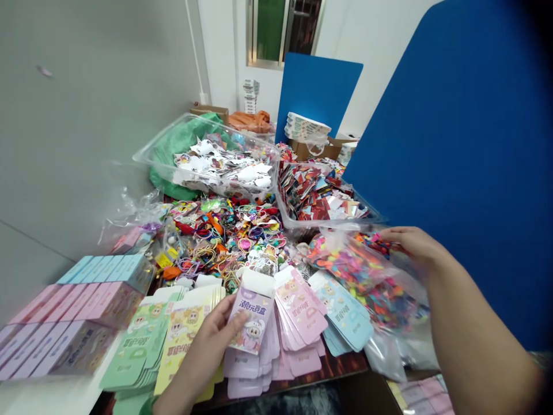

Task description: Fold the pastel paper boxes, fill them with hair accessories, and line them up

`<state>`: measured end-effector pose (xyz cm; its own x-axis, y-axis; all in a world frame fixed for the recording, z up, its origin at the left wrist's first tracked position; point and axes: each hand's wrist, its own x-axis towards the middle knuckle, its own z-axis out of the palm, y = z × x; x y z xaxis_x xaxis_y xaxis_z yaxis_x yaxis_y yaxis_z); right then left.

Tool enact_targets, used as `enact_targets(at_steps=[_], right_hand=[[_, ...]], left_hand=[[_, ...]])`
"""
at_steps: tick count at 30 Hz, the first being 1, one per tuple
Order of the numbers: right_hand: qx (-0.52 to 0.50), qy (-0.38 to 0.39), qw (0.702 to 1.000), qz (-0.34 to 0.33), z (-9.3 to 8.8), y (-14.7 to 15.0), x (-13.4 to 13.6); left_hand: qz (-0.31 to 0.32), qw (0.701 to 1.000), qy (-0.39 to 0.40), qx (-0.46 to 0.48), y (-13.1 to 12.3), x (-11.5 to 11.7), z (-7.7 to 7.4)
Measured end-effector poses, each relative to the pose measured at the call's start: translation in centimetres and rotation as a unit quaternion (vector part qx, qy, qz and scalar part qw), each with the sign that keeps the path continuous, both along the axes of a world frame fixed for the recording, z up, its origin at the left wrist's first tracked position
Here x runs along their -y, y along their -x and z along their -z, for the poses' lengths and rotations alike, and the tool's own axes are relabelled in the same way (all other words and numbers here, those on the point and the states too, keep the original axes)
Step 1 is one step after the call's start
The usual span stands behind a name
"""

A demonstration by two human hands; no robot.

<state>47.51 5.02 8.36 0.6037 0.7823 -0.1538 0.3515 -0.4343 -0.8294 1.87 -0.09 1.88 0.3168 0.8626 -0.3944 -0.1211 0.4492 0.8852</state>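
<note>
My left hand (218, 331) grips a small purple cardboard box (251, 317) printed with a cartoon figure, thumb across its front; its white top flap stands up. Under it lies a fanned stack of flat purple boxes (244, 369). At the right, my right hand (408, 241) has its fingers curled at the mouth of a clear plastic bag (358, 271) full of small bright-coloured pieces. Its fingertips are closed among the pieces, and what they pinch is too small to make out. Flat pink boxes (300, 311) and flat blue boxes (343, 314) lie between the hands.
Flat green boxes (138, 340) and yellow boxes (185, 328) lie to the left, beside rows of folded boxes (78, 311). Behind is a heap of trinkets (237, 230). Clear tubs hold white cutouts (224, 164) and red cards (317, 193). A blue panel (458, 173) stands at the right.
</note>
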Motion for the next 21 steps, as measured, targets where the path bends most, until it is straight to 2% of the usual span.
enact_targets(at_steps=[3,6,9,11,13,16,18,21], right_hand=[[-0.065,-0.019,0.997,-0.024,-1.4,1.5,0.4],[-0.116,-0.043,0.990,-0.067,-2.2,4.6,0.9],[-0.137,-0.104,0.978,-0.118,-2.0,10.0,1.5],[-0.114,-0.157,0.967,-0.165,-1.5,14.4,2.1],[-0.073,-0.176,0.947,-0.259,-0.9,18.5,2.7],[-0.008,-0.161,0.894,-0.418,-0.3,22.7,3.2],[0.034,-0.132,0.862,-0.488,-0.1,24.0,3.1],[0.061,-0.069,0.832,-0.548,-0.1,24.2,2.5]], left_hand=[[0.011,1.000,0.003,0.008,-0.2,-0.1,0.0],[0.017,1.000,-0.002,0.023,-0.6,0.1,-0.3],[0.033,0.998,-0.021,0.042,-1.0,0.2,-0.6],[0.045,0.998,-0.029,0.045,-1.1,0.3,-0.5],[0.060,0.997,-0.027,0.039,-1.1,0.4,-0.4],[0.075,0.997,-0.018,0.024,-0.8,0.5,-0.3],[0.077,0.996,-0.019,0.028,-0.5,0.6,-0.4],[0.083,0.995,-0.026,0.055,-0.2,0.7,-0.4]])
